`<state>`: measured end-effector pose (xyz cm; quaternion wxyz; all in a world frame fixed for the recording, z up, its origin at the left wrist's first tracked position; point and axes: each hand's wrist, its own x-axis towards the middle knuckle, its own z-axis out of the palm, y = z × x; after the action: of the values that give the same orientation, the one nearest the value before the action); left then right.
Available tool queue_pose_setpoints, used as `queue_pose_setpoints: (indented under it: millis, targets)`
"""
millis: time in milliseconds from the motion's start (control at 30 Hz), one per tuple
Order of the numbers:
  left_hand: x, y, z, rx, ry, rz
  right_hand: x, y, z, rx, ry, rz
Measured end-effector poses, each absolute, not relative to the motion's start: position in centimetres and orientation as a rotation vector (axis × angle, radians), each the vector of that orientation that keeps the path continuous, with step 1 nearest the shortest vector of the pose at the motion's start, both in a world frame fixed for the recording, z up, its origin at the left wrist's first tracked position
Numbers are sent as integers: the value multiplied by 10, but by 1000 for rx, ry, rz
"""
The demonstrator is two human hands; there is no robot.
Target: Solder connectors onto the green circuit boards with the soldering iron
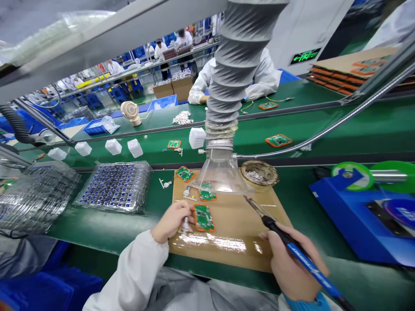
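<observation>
My right hand [293, 261] is closed round the blue and black handle of a soldering iron [300, 255], its tip pointing up and left over the brown board [240, 220]. My left hand [175, 220] has its fingers closed on a small white connector part [185, 225], just left of a green circuit board [203, 217] with an orange edge. Behind that board lie a second circuit board [207, 191], partly behind the clear hood, and a third circuit board [185, 173]. Another white connector part [189, 194] rests beside them.
A clear fume hood [220, 172] on a grey duct [243, 56] hangs over the board. A round dish [259, 172] stands behind it. Stacked clear trays [113, 185] are at left, a blue solder wire feeder [363, 211] at right. A co-worker's sleeve [202, 82] shows across the bench.
</observation>
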<state>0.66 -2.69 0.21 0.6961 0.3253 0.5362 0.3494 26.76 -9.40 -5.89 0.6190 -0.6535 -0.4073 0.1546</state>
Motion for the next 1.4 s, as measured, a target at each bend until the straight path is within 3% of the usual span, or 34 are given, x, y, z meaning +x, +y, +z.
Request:
queue_pose_setpoints:
  millis: [333,467,633,767,900,1167,1400]
  targets:
    - [49,-4,-16,1019,1318,837,231,-83,-43,-1496,-1090,684]
    - [41,-13,-25,1655,1516,911,224,-84,-45,-1462,-1200,738]
    - [24,-37,-28,2237,1634,649,222,-85,-54,-1341,-1510,897]
    - [-14,-49,-9,2317,1688,749,226,-81,-68,-1266,-1897,813]
    - [-83,-39,26,2233,1879,798,228,-80,-78,-1300,-1892,640]
    - [-174,-21,72,2211,2285,-23,225,-74,-71,-1283,-1978,520]
    - [-182,-19,71,2298,2332,-206,221,-72,-71,-1330,-1895,482]
